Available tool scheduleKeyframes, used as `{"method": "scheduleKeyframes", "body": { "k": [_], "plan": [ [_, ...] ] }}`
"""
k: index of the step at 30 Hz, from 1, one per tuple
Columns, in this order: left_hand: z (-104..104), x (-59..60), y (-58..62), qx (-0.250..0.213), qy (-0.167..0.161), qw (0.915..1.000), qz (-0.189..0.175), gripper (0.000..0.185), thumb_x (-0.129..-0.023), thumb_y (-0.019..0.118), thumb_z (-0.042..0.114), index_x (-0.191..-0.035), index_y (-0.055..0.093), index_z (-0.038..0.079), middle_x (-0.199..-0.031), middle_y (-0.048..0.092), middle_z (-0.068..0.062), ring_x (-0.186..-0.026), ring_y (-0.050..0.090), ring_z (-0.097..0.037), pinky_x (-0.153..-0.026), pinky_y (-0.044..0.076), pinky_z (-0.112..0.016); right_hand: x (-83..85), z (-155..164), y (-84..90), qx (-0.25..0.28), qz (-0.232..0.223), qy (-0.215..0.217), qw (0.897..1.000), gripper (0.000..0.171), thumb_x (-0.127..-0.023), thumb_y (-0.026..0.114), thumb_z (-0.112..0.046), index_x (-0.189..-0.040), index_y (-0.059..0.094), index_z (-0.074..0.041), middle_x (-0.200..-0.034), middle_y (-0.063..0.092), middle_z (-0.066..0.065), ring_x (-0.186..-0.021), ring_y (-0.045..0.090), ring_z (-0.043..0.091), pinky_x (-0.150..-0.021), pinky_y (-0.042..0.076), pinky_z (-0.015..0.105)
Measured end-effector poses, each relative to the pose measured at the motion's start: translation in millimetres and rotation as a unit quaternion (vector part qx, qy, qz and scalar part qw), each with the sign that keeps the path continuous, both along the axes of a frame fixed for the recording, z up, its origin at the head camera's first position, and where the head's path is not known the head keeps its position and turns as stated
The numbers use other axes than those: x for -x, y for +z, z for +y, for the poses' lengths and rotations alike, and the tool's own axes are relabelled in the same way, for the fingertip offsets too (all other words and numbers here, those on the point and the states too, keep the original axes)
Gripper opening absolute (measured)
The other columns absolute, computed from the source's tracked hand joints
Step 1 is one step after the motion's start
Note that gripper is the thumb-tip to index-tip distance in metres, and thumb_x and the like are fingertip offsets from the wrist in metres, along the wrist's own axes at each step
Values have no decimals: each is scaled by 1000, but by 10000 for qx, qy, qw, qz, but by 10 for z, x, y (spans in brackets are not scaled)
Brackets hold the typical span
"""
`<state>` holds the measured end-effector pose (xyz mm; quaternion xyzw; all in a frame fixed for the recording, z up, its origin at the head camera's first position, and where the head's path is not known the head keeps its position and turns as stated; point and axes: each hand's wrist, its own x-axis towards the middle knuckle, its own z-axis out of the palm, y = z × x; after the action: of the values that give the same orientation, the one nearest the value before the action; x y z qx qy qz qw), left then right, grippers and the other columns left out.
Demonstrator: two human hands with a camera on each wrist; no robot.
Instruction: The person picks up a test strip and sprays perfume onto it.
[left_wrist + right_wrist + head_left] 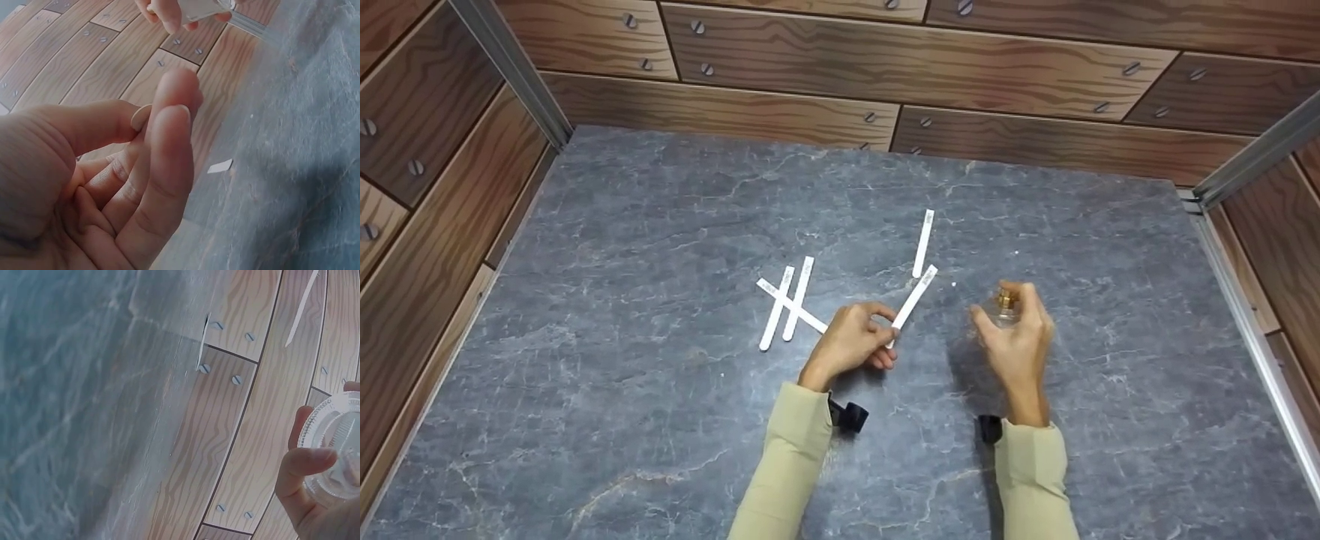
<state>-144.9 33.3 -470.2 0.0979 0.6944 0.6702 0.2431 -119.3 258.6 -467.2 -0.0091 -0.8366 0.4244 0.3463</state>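
Note:
My left hand pinches a white paper perfume test strip near its rounded end, with the printed end angled up and to the right. In the left wrist view the rounded tip of this strip shows between thumb and fingers. To the right, my right hand grips a clear glass perfume bottle with a gold-coloured neck, the index finger over its top. The ribbed glass base of the bottle faces the right wrist camera. Bottle and held strip are apart.
Beyond the held strip lies another strip. Three more lie left of the left hand: two side by side, crossed by a slanting one. The grey marble-patterned tabletop is bounded by wood-patterned walls with metal rails.

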Motion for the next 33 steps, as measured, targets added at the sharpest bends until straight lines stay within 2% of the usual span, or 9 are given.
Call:
{"method": "scheduleKeyframes", "body": {
  "k": [8, 10, 14, 17, 23, 27, 33],
  "plan": [
    [12, 91, -31, 35, 254, 9996, 97, 23, -97, 59, -4, -120, 61, -9, -61, 64, -6, -48, 62, -11, -54, 61, -35, -23, 20, -5, 76, -62, -21, 9999, 37, -70, 81, 12, -101, 62, 10, -84, 66, 22, -75, 59, 29, -71, 43, 18],
    [9, 130, -23, -14, 369, 9993, 62, 24, -97, 59, -4, -121, 61, -9, -61, 64, -6, -48, 62, -11, -53, 60, -34, -23, 17, -3, 78, -88, -52, 9999, 37, -70, 81, 12, -102, 62, 10, -84, 67, 22, -75, 59, 25, -71, 43, 19],
    [-8, 208, 1, -68, 639, 9979, 34, 26, -97, 59, -3, -122, 60, -9, -60, 64, -7, -47, 61, -11, -52, 60, -33, -12, 10, 2, 75, -90, -69, 9999, 37, -70, 82, 10, -102, 62, 10, -85, 67, 21, -76, 59, 27, -71, 42, 20],
    [-10, 261, 3, -60, 776, 9969, 81, 26, -98, 60, -1, -123, 60, -8, -58, 63, -5, -44, 59, -10, -48, 58, -30, -5, 8, 2, 67, -73, -30, 9999, 38, -70, 82, 10, -102, 62, 10, -84, 67, 21, -75, 59, 32, -71, 42, 21],
    [11, 371, -24, -27, 1033, 9946, 92, 28, -98, 61, 0, -124, 59, -9, -54, 60, -2, -40, 55, -7, -40, 48, -19, 3, 10, -8, 50, -21, 37, 10000, 37, -69, 81, 11, -101, 62, 11, -83, 67, 21, -75, 58, 30, -71, 41, 21],
    [22, 445, -46, -40, 1162, 9932, -14, 29, -98, 61, 1, -125, 59, -9, -53, 59, -2, -39, 53, -6, -39, 45, -17, -1, 10, -9, 42, -58, 36, 10000, 37, -70, 81, 11, -101, 62, 10, -84, 67, 20, -76, 59, 29, -72, 42, 21],
    [47, 552, -78, -371, 1211, 9915, -293, 30, -98, 60, -2, -127, 56, -10, -54, 59, -3, -41, 55, -6, -40, 46, -16, 3, 6, 0, 70, -71, 100, 9999, 38, -70, 82, 11, -102, 62, 10, -85, 67, 21, -77, 60, 30, -72, 42, 19]
  ]
}}
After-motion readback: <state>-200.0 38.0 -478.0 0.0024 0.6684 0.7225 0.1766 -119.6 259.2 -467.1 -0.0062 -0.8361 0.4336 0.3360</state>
